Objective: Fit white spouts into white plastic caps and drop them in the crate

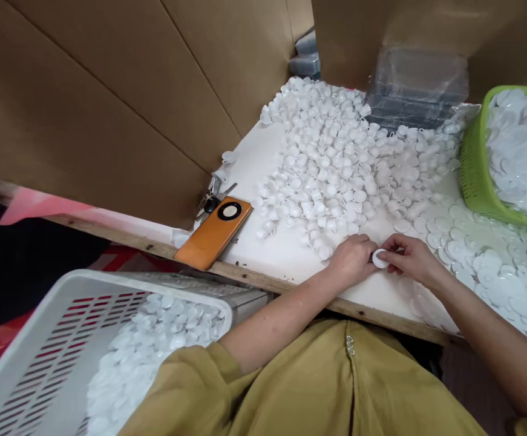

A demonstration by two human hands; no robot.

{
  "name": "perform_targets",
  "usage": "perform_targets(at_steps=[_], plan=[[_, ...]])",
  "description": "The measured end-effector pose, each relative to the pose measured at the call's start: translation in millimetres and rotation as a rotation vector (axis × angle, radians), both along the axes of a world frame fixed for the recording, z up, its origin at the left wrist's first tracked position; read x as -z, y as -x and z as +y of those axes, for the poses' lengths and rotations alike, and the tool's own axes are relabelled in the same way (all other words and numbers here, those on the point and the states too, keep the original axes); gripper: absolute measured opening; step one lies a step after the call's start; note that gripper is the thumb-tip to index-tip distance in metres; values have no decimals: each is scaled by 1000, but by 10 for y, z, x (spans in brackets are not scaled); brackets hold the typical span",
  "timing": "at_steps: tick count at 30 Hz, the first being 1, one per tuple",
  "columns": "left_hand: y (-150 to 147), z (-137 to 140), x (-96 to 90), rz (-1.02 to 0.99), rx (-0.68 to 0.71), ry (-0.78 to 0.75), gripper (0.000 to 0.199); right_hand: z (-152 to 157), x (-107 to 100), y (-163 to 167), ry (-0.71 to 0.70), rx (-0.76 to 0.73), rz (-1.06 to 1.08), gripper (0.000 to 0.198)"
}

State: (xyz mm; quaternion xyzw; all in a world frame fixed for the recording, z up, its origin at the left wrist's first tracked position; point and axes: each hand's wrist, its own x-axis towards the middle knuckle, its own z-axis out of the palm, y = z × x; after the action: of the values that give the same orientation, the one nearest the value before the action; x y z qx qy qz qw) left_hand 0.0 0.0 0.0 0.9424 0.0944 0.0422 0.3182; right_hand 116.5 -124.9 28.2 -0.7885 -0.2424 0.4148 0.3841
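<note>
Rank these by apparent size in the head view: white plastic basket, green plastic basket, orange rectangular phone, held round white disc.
White plastic basket
Green plastic basket
Orange rectangular phone
Held round white disc
The frame crops both baskets.

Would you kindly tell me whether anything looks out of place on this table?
Perhaps the orange phone: it lies partly over the wooden table edge, and seems unrelated to the white pieces heaped to its right.

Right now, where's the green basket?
In the head view, the green basket stands at the right edge, beyond the white discs, right of the heaped pieces.
</note>
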Motion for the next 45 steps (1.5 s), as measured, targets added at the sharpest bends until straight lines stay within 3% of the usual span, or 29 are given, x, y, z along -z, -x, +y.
perform_targets(at_steps=[7, 10, 13, 18, 21, 24, 27, 31, 33, 35, 37, 40, 43, 45], plan=[[26, 78, -111, 26, 77, 99, 32, 65, -62, -39, 118, -28, 63, 29], [13, 74, -184, 113, 28, 136, 30, 96, -67, -76, 162, -51, 56, 29], [-27, 67, -230, 182, -18, 132, 28, 119, -62, -116, 198, -75, 43, 29], [-131, 113, -264, 251, 29, 101, 31, 154, -86, -126, 247, -108, 8, 30], [-182, 97, -284, 313, 44, 105, 28, 129, -109, -78, 216, -122, -66, 26], [-117, 55, -364, 251, 18, 167, 20, 52, -106, -65, 100, -170, -98, 21], [231, 138, -575, 178, -14, 288, 15, -26, -78, -156, 54, -143, -378, 22], [1252, 620, -903, 363, -5, 320, 10, -46, -15, -345, 233, -66, -940, 25], [1867, 926, -969, 589, -54, 220, 12, -32, 18, -401, 308, -95, -1011, 30], [2375, 1161, -967, 808, -209, 46, 20, -21, 46, -426, 313, -118, -1028, 31], [2633, 1258, -938, 868, -361, -87, 26, -22, 68, -439, 264, -116, -1027, 28], [2393, 1120, -907, 625, -439, -97, 31, -42, 78, -454, 179, -104, -976, 20], [1577, 788, -869, 315, -429, -115, 34, -73, 35, -430, 129, -88, -892, 11], [951, 566, -811, 223, -359, -179, 33, -99, -17, -370, 59, -70, -850, 10]])
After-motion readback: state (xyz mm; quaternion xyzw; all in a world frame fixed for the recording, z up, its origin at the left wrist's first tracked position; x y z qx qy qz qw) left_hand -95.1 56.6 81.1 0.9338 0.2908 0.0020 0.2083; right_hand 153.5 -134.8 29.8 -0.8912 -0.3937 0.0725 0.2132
